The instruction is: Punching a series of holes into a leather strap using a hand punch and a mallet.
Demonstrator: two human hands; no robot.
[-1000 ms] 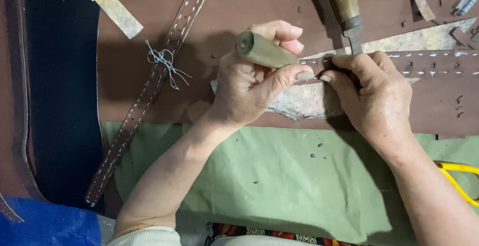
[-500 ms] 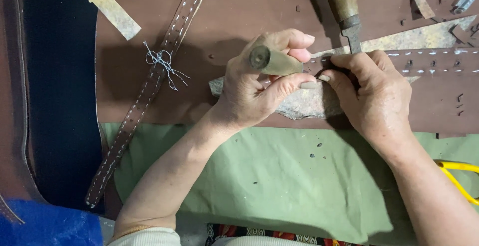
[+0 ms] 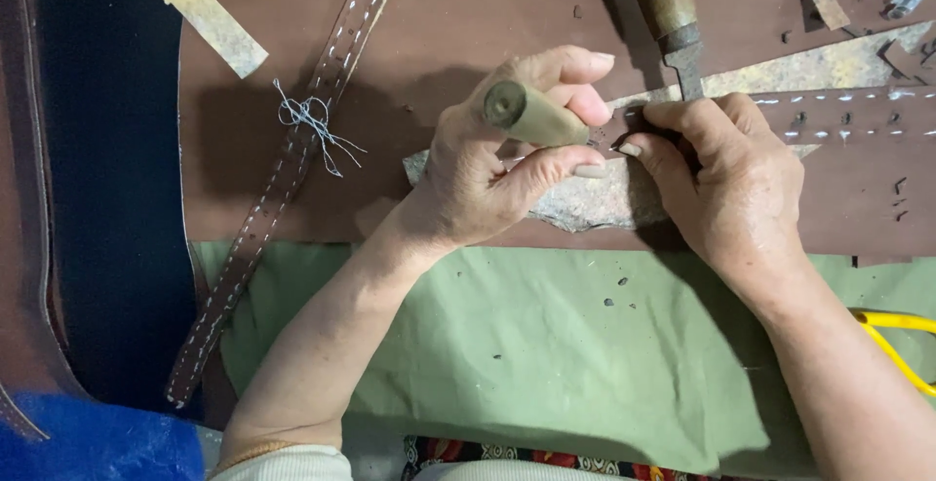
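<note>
My left hand (image 3: 497, 174) grips a tool with a round wooden handle (image 3: 531, 114), its butt end turned up toward the camera and its tip hidden between my hands. My right hand (image 3: 726, 184) presses down on a brown leather strap (image 3: 858, 115) with rows of pale stitch marks, fingertips right beside the tool's tip. Under both hands lies a rough grey stone slab (image 3: 585, 203) on a large brown leather sheet (image 3: 439, 42).
A stitched brown strap (image 3: 292, 164) runs diagonally at left with a knot of white thread (image 3: 310, 120) on it. A second wooden-handled tool (image 3: 668, 8) lies above my hands. Green cloth (image 3: 546, 354) covers the near area; a yellow loop (image 3: 892, 340) sits at right.
My left hand has tipped the tool handle from lying sideways to standing more upright, butt end now facing the camera. My right hand has stayed on the strap.
</note>
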